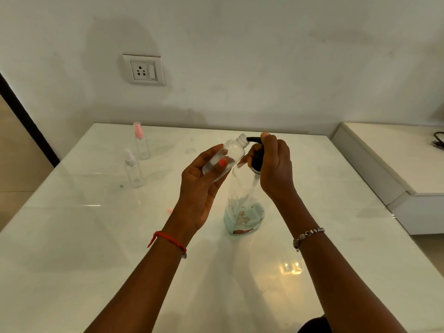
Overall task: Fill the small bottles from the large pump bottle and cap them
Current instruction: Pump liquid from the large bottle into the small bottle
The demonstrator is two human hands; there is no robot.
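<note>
Glossy white counter [96,236] sitting against plain wall [264,68], socket [143,70] far left. Left hand [201,188] grip clamping clear small bottle [228,155], tilted, neck meeting spout. Right hand [274,164] grip wrapping black pump head [255,156] on large pump bottle [242,203] standing mid-counter, bluish liquid low.

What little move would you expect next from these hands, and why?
Probably pressing down the black pump: the right hand grips it, the left hand holds the uncapped small bottle with its mouth at the spout tip, and blue liquid sits in the large bottle.
</note>
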